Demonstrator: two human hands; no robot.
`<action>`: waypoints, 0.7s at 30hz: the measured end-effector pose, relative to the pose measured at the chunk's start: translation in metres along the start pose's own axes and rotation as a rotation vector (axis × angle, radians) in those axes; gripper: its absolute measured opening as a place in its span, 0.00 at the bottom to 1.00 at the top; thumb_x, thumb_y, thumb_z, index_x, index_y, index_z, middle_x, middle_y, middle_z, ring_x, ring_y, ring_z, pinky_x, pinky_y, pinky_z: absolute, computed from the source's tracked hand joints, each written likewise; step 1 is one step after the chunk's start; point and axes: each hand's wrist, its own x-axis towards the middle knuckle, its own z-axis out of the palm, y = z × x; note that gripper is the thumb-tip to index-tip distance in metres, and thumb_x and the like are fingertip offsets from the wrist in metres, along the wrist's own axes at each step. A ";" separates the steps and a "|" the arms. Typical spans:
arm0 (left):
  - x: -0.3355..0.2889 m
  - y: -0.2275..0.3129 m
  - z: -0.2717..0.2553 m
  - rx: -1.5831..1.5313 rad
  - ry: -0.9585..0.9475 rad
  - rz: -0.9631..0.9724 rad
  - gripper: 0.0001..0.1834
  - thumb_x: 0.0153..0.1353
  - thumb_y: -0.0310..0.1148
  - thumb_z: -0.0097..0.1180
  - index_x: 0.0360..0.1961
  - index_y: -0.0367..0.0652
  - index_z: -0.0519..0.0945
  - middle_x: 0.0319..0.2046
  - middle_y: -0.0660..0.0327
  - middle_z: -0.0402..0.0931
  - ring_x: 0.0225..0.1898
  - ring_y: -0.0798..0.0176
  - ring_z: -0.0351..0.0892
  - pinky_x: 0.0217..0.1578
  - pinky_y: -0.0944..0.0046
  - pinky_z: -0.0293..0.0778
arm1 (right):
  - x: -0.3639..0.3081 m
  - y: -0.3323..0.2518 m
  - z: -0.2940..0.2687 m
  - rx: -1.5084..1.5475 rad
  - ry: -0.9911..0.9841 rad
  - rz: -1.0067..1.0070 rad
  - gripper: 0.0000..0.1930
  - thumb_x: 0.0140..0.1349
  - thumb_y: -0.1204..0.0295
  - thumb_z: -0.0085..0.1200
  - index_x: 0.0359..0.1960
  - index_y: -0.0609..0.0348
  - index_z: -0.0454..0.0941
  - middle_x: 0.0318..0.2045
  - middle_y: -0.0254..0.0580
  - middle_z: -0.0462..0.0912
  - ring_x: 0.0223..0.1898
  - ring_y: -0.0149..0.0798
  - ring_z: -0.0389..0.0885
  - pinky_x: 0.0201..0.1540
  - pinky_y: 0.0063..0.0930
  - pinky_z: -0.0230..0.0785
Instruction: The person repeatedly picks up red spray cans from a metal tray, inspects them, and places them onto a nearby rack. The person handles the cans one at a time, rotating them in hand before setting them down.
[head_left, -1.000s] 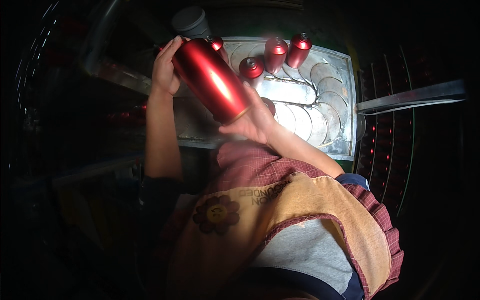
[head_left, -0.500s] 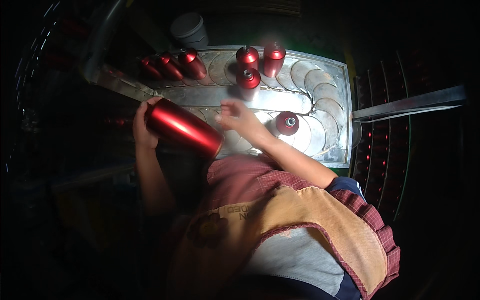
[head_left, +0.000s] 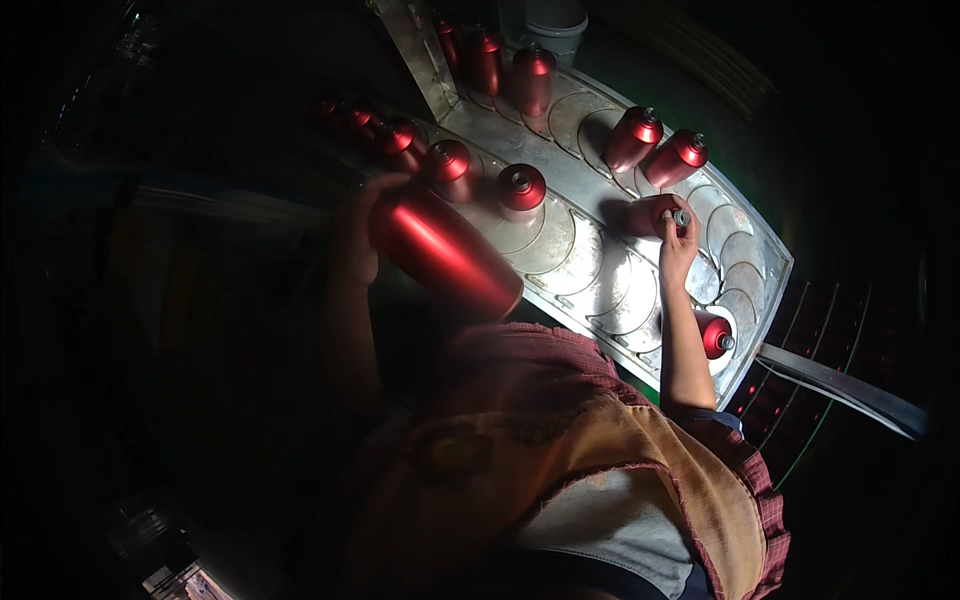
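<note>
My left hand (head_left: pixel 362 235), in shadow, is wrapped round the far end of a large glossy red metal bottle (head_left: pixel 445 250), held tilted in front of my apron. My right hand (head_left: pixel 680 245) reaches out over the conveyor and has its thumb and fingers closed at the neck of a second red bottle (head_left: pixel 645 217), which stands on the flat middle strip. Beside my right forearm is another red bottle (head_left: pixel 711 333) with a bare metal neck. Two more red bottles (head_left: pixel 633 140) stand just beyond my right hand.
The conveyor (head_left: pixel 573 245) has overlapping crescent-shaped metal plates running round a loop. Several red bottles (head_left: pixel 521 190) stand on it toward the left. A metal post (head_left: pixel 415 60) rises at the far left, with a white bucket (head_left: pixel 558 28) behind. A metal bar (head_left: pixel 845 388) sticks out at right.
My right hand has moved from over the near plates onto the neck of the bottle on the middle strip. The view has turned; my left hand still holds its bottle.
</note>
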 end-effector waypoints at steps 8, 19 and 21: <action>-0.039 0.133 -0.057 -0.365 -0.057 -0.269 0.24 0.68 0.49 0.49 0.50 0.39 0.81 0.44 0.60 0.82 0.46 0.67 0.80 0.51 0.64 0.73 | -0.132 -0.200 -0.074 -0.157 -0.218 0.134 0.18 0.60 0.78 0.59 0.53 0.57 0.79 0.55 0.43 0.75 0.60 0.41 0.70 0.63 0.30 0.60; -0.195 0.256 0.032 -0.271 0.039 -0.370 0.26 0.72 0.47 0.44 0.55 0.34 0.76 0.49 0.58 0.80 0.48 0.65 0.79 0.52 0.65 0.73 | -0.166 -0.440 -0.196 0.323 -0.701 0.059 0.37 0.52 0.71 0.67 0.65 0.53 0.66 0.69 0.44 0.59 0.65 0.43 0.64 0.61 0.38 0.66; -0.224 0.271 0.064 -0.227 0.009 -0.387 0.26 0.72 0.46 0.44 0.56 0.33 0.76 0.49 0.57 0.80 0.49 0.64 0.79 0.54 0.65 0.71 | -0.187 -0.456 -0.194 0.621 -0.847 0.170 0.39 0.55 0.70 0.65 0.68 0.52 0.59 0.69 0.42 0.56 0.63 0.43 0.67 0.56 0.38 0.72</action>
